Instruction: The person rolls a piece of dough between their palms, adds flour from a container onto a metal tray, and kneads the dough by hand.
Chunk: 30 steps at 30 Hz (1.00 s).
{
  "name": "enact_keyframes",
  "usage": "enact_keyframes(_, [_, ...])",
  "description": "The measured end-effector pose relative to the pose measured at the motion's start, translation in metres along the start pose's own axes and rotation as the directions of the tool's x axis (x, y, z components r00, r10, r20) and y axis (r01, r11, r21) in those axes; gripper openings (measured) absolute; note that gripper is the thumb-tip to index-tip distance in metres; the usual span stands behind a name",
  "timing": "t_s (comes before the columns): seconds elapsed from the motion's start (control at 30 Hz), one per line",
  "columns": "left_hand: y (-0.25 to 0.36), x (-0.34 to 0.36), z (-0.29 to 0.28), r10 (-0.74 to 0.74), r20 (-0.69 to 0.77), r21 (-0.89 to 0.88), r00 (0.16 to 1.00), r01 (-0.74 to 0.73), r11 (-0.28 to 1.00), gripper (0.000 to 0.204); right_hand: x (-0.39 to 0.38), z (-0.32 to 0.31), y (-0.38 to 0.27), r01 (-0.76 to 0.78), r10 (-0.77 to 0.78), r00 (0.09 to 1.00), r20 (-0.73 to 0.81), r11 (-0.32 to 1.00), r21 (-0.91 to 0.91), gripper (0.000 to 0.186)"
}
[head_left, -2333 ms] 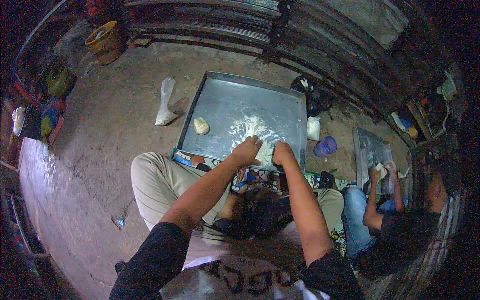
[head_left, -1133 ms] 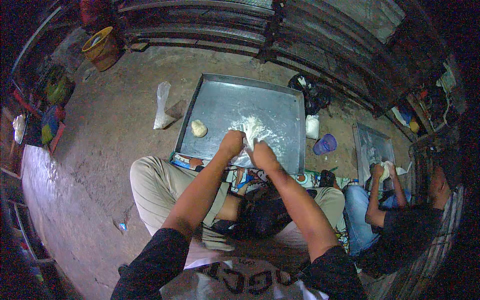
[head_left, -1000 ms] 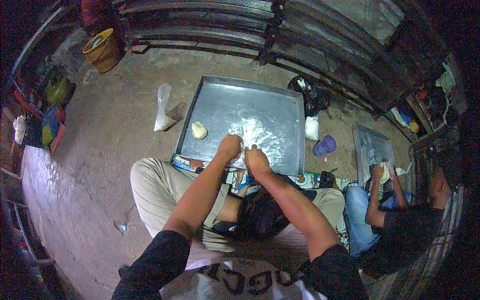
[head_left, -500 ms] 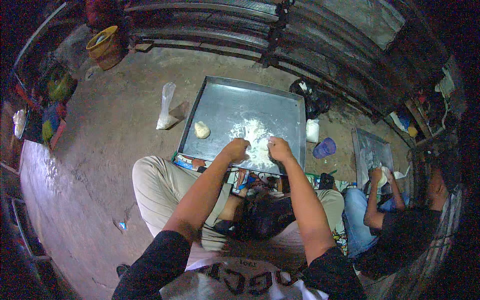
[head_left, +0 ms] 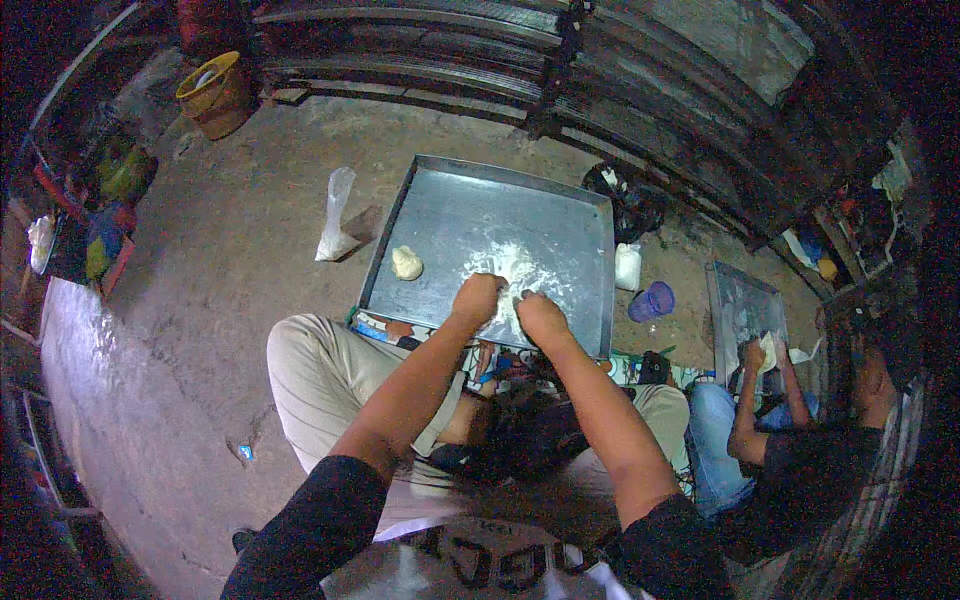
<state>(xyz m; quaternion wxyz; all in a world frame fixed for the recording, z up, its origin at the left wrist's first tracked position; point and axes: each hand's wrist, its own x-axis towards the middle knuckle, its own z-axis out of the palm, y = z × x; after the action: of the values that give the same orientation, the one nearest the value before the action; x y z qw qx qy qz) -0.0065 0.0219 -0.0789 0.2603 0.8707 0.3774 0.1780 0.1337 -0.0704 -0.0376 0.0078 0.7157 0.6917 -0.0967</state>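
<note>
A large shallow metal tray lies in front of my crossed legs. White flour is spread over its middle and near side. Both of my hands are low over this patch, close together. My left hand is closed, fingers curled inward; my right hand is likewise curled, with its thumb side toward the left one. Whatever lies inside the fingers is hidden, though whitish flour shows between the hands. Left of them, a pale lump of dough rests on the tray, touched by neither hand.
A clear bag of white powder stands left of the tray. To its right are a white package, a purple cup and a black bag. A co-worker handles dough over another tray. A yellow bucket stands far left.
My right hand has moved left and slightly nearer to me, closing the gap to my left hand. The left hand has shifted only a little. The dough lump stays in place.
</note>
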Motion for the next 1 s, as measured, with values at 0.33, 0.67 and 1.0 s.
enact_keyframes(0.33, [-0.003, 0.002, -0.007, -0.026, -0.022, 0.051, 0.999, 0.027, 0.998, 0.038, 0.017, 0.026, 0.032, -0.146, 0.129, 0.961, -0.243, 0.988, -0.052, 0.013])
enact_keyframes(0.67, [0.011, 0.027, -0.002, -0.011, -0.055, 0.310, 0.998, 0.028, 0.950, 0.054, 0.063, 0.007, 0.090, -0.290, 0.503, 0.840, -0.203, 0.733, 0.616, 0.042])
enact_keyframes(1.0, [-0.007, 0.048, 0.003, -0.091, -0.132, 0.001, 0.987, 0.092, 0.996, 0.028, 0.086, -0.009, 0.054, -0.100, 0.360, 0.860, -0.362, 0.814, 0.572, 0.045])
